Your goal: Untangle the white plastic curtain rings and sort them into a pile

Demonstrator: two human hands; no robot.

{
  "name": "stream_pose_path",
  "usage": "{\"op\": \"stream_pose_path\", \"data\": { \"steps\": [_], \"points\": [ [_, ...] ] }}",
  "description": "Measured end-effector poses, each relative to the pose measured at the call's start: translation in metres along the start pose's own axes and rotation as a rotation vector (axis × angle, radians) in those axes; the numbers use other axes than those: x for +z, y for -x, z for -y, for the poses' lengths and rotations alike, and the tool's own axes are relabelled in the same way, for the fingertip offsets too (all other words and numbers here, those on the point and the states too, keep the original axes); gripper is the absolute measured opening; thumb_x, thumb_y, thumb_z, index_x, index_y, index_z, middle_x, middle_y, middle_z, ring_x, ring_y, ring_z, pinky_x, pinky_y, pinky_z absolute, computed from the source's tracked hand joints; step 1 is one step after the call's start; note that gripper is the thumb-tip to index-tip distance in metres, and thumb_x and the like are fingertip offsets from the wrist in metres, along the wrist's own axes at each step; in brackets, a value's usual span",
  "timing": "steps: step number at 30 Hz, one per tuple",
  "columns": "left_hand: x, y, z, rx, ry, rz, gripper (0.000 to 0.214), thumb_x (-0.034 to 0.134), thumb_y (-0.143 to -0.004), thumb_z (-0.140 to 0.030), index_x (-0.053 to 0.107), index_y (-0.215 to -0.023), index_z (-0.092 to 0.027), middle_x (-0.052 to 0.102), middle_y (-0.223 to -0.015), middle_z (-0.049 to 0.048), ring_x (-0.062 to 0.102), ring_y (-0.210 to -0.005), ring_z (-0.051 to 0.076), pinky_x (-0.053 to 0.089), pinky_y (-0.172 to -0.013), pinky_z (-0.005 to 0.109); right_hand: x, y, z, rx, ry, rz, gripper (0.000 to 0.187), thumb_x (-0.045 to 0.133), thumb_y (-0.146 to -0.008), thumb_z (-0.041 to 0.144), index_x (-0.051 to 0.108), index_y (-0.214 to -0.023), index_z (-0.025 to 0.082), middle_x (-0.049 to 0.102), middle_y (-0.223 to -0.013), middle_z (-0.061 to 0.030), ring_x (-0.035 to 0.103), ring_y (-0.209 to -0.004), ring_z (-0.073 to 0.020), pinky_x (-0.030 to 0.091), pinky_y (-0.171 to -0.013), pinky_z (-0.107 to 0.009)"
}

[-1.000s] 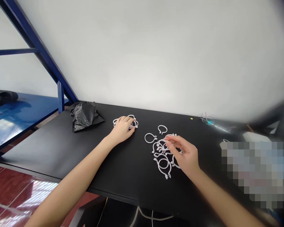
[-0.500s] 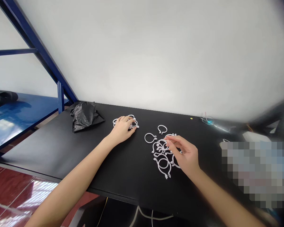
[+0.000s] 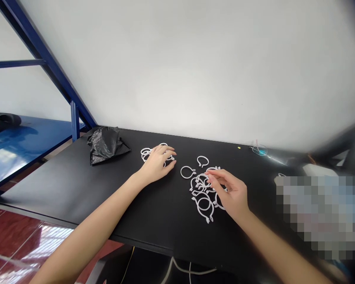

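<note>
My left hand [image 3: 155, 163] lies over a small group of white plastic curtain rings [image 3: 145, 153] at mid-table. Its fingers are stretched out and apart, hiding part of that group. Farther right, a larger loose pile of similar white rings [image 3: 204, 204] rests on the black tabletop. My right hand [image 3: 232, 193] reaches into this pile, thumb and fingertips closed together at the edge of one ring [image 3: 203, 180]. The exact grip is partly hidden by the fingers. Two single rings lie between the groups, one nearer [image 3: 187, 172] and one farther back [image 3: 202, 161].
A crumpled black plastic bag [image 3: 106, 145] sits at the left rear of the black table [image 3: 154, 221]. Blue metal framing [image 3: 57, 75] rises at left. A white wall [image 3: 180, 71] stands behind. At right are a thin clear item [image 3: 259, 150] and a blurred-out patch [image 3: 322, 217].
My left hand has shifted slightly right over its rings, and its fingers have straightened and spread. My right hand has stayed in place at the larger pile.
</note>
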State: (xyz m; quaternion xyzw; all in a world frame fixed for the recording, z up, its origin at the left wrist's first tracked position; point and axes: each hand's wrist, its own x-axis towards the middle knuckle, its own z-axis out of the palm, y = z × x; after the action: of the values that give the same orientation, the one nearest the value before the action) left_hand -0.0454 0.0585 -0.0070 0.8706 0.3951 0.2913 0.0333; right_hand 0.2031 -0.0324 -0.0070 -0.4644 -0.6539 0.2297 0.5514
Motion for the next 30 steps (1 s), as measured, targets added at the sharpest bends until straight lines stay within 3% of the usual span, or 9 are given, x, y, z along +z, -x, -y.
{"op": "stream_pose_path", "data": {
  "steps": [5,8,11,14,20,26,30],
  "points": [
    [0.005,0.0,-0.024,0.21,0.23,0.11,0.017,0.055,-0.088,-0.017,0.065,-0.102,-0.019,0.066,-0.112,0.0083,0.061,-0.103,0.02,0.049,-0.094,0.036,-0.001,0.0,-0.001,-0.006,0.004,-0.003,0.01,0.065,-0.089,0.024,0.072,-0.096,0.023,0.073,-0.09,-0.0048,0.071,-0.072,-0.0167,0.062,-0.06,-0.028],
    [0.011,0.002,-0.029,0.161,0.213,0.19,0.016,0.062,-0.089,-0.029,0.066,-0.1,-0.019,0.062,-0.122,0.0112,0.06,-0.11,0.024,0.05,-0.097,0.04,-0.001,0.0,-0.001,-0.007,0.016,-0.006,0.01,0.065,-0.089,0.025,0.072,-0.095,0.022,0.073,-0.09,-0.0051,0.071,-0.071,-0.0167,0.062,-0.061,-0.029],
    [0.014,0.003,-0.028,0.105,0.216,0.261,0.016,0.058,-0.092,-0.032,0.066,-0.097,-0.018,0.061,-0.125,0.0127,0.06,-0.113,0.026,0.05,-0.097,0.042,0.0,0.0,0.0,0.006,0.02,0.003,0.01,0.064,-0.089,0.026,0.072,-0.095,0.022,0.073,-0.089,-0.005,0.071,-0.07,-0.017,0.062,-0.06,-0.03],
    [0.014,0.002,-0.028,0.06,0.298,0.247,0.016,0.056,-0.094,-0.031,0.065,-0.089,-0.019,0.061,-0.125,0.0122,0.061,-0.113,0.025,0.05,-0.097,0.04,0.0,0.0,0.0,0.004,0.035,0.011,0.011,0.063,-0.089,0.027,0.072,-0.096,0.023,0.073,-0.09,-0.0053,0.071,-0.073,-0.0183,0.061,-0.06,-0.03],
    [0.002,0.0,-0.044,-0.006,0.636,0.164,0.013,0.063,-0.09,-0.032,0.063,-0.086,-0.019,0.066,-0.121,0.0091,0.063,-0.113,0.021,0.048,-0.1,0.035,-0.002,-0.003,0.0,-0.088,0.195,0.06,0.027,0.063,-0.089,0.025,0.067,-0.116,0.024,0.073,-0.108,-0.0063,0.069,-0.098,-0.0225,0.056,-0.09,-0.04],
    [-0.003,0.001,-0.052,-0.063,0.836,0.21,0.015,0.066,-0.088,-0.03,0.059,-0.088,-0.017,0.066,-0.123,0.0104,0.065,-0.112,0.022,0.048,-0.1,0.036,-0.001,-0.004,0.001,-0.079,0.195,0.059,0.012,0.061,-0.091,0.025,0.073,-0.094,0.023,0.075,-0.087,-0.0032,0.071,-0.078,-0.0191,0.058,-0.073,-0.032],
    [-0.002,0.002,-0.052,-0.084,0.924,0.23,0.016,0.067,-0.088,-0.028,0.055,-0.086,-0.017,0.065,-0.122,0.0109,0.064,-0.114,0.022,0.05,-0.101,0.038,-0.001,-0.004,0.003,-0.048,0.167,0.059,0.011,0.063,-0.09,0.028,0.074,-0.091,0.023,0.075,-0.083,-0.0028,0.071,-0.073,-0.0189,0.058,-0.07,-0.031]
  ]
}}
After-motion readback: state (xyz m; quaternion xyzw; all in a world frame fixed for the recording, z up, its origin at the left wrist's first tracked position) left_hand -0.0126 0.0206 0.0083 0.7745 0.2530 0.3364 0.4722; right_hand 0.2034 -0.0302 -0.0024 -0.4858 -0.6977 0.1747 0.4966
